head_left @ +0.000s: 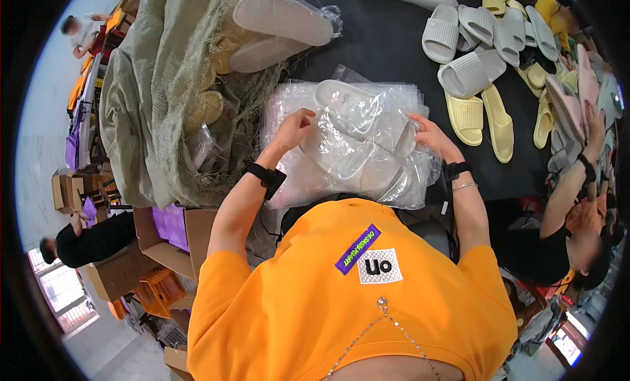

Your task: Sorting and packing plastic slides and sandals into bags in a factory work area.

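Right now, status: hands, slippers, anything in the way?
Left hand, left of bagged white slippers; right hand, right. Slippers atop stacked clear bags. Sack left, loose slippers right.

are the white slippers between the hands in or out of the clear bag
In: the clear bag, wrinkled and shiny, covers the white slippers. Whether it is sealed, I cannot tell.

Boxes: an open cardboard box (pixel 201 233) with a purple item (pixel 170 227) inside; a second carton (pixel 108 276) near it
Crate: orange plastic crate (pixel 159 291), latticed, near both
Far left: a person in white (pixel 84 34), and a person in black (pixel 102 240) wearing a dark cap
Right: a co-worker in black (pixel 535 255)
Wall: pale wall (pixel 41 118), bright window (pixel 60 292) low down
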`<state>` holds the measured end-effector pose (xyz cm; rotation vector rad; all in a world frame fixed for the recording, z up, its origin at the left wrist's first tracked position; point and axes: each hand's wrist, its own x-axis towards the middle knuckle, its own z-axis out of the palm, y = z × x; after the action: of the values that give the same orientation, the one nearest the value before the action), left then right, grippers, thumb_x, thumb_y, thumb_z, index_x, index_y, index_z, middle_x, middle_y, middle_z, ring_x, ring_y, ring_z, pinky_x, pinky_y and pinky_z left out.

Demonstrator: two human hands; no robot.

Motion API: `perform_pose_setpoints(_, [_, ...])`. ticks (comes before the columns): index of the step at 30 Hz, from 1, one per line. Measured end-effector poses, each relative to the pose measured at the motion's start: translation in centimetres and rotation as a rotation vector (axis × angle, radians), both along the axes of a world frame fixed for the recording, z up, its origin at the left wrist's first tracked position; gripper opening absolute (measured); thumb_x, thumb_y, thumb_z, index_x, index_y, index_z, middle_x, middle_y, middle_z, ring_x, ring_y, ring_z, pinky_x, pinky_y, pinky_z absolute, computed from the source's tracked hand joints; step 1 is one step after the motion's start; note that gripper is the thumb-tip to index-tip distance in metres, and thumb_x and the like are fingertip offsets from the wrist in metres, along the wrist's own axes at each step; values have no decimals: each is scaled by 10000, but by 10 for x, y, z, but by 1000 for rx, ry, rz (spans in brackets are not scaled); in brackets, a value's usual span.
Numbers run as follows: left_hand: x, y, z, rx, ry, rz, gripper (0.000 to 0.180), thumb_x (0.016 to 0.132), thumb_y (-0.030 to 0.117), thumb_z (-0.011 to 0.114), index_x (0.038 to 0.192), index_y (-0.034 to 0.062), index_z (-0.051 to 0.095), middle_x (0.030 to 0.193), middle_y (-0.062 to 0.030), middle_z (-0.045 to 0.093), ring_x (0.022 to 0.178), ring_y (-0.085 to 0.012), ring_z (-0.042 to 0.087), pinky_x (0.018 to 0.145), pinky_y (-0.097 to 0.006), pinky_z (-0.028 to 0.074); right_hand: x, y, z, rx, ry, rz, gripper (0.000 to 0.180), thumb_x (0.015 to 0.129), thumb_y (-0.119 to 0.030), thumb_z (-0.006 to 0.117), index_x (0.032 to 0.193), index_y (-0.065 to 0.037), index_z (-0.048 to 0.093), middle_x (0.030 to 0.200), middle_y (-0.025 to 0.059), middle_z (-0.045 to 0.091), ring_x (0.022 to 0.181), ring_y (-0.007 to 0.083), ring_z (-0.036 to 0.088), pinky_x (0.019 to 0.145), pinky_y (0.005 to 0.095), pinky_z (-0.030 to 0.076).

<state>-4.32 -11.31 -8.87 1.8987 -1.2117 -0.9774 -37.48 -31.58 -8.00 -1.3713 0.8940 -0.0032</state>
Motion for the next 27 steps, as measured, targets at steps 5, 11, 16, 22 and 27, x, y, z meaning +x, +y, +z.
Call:
perform_pose_setpoints(5, [16,-2,11,66,-74,-171,266,736,112,573,983,42,640,789,-109,613,722,-210,574,692,-309,459,3,-3,1,0,-13,47,698,667,52,485,1340,-108,391,710,-31,452,568,51,384,517,186,318])
perform_pose_setpoints(11, [13,-25,19,-143,-112,-500,381,769,-17,453,1111,72,596,1015,-137,589,787,-283,595,739,-348,462,44,2,25,-156,33,143,664,671,20,522,1316,-108,426,1062,111,544,873,139,531,711,254,431])
perform_pose_setpoints(16, [-22,-22,70,273,818,-338,393,792,83,561,1184,103,549,967,-125,590,796,-238,596,694,-327,481,30,-5,29,-196,-8,-155,580,832,-259,536,1364,-140,337,1224,132,473,997,187,525,774,292,424])
perform_pose_setpoints(22, [-25,-22,33,-158,-595,-500,587,727,342,669,1243,128,488,1123,-137,553,1006,-336,522,858,-455,402,-35,13,40,78,-111,-363,663,892,-561,327,1406,-154,225,1268,123,452,1009,195,523,762,284,426])
perform_pose_setpoints(27, [-57,-36,11,-266,-629,-680,606,708,396,666,1225,131,495,1242,-152,456,1204,-385,355,986,-529,240,-53,52,50,-57,-52,-344,663,879,-387,503,1407,-117,206,1185,118,520,941,162,545,730,264,433])
